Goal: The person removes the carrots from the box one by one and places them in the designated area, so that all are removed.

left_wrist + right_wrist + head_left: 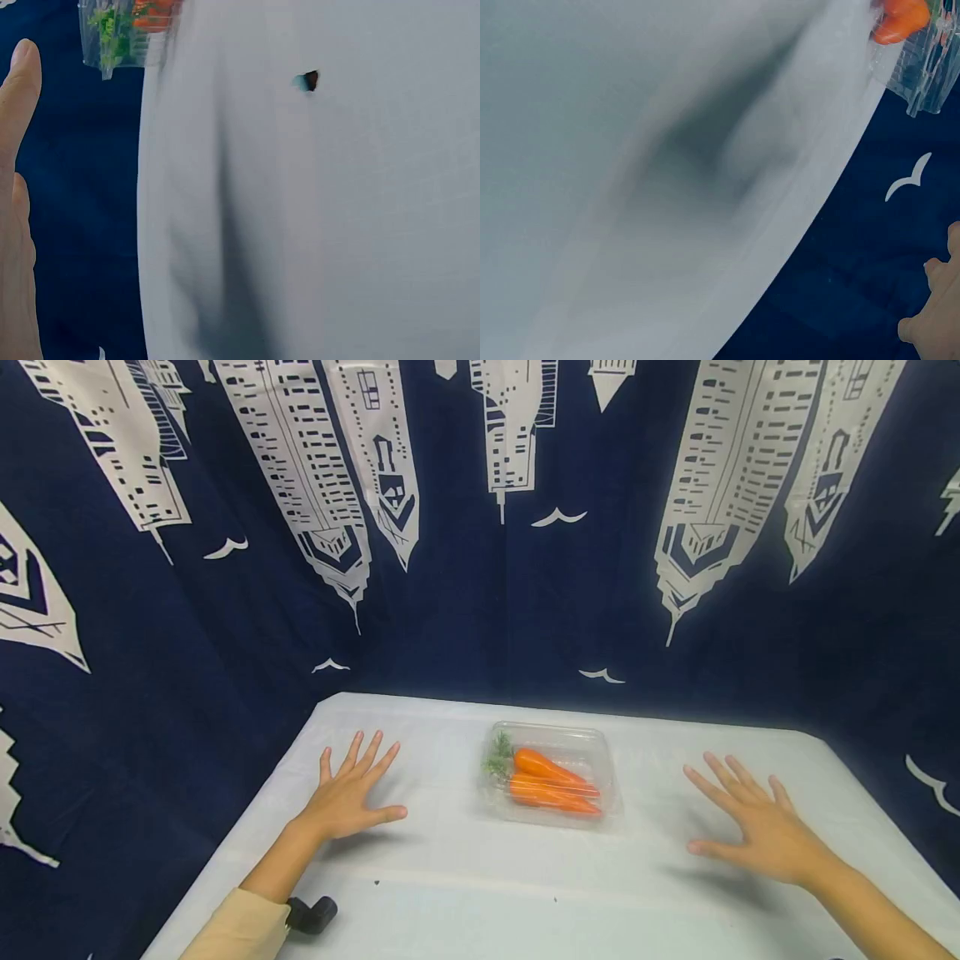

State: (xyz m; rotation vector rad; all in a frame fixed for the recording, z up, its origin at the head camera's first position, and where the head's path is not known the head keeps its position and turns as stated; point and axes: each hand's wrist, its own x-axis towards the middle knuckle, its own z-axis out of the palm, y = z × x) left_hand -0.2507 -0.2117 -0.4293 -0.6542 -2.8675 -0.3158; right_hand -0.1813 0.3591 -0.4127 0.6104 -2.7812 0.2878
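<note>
A clear plastic box (592, 747) lies on the white table, with orange carrots (551, 768) and a green feathery sprig (498, 756) inside it. To the left of the box my left hand (351, 793) hovers over the table with its fingers spread, holding nothing. On the other side, my right hand (757, 827) is likewise spread out above the tabletop, apart from the box. Each wrist view catches only part of its hand at the edge, with a corner of the box at the top.
The white table (450, 893) has rounded far corners. Behind it hangs a dark blue cloth (487, 618) printed with white buildings and birds. A black wrist camera (313, 916) sits by the left sleeve (243, 927). Small dark specks mark the table's front part.
</note>
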